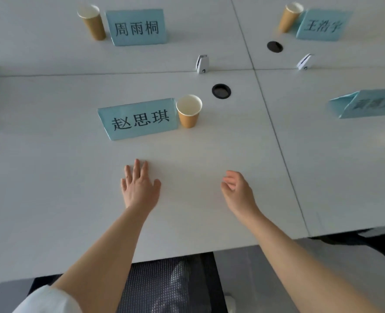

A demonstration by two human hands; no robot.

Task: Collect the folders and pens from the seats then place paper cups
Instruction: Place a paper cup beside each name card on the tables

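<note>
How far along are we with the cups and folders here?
Done: three paper cups stand beside name cards; no folders or pens show. In hand: nothing, left hand flat, right hand relaxed. Left: the right-side name card has no cup showing.

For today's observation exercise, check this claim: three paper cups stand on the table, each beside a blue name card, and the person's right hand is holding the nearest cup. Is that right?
Not quite. In the head view the right hand holds nothing; it is loosely curled over the table, apart from the nearest cup. The rest stands: three paper cups, each beside a blue name card.
</note>
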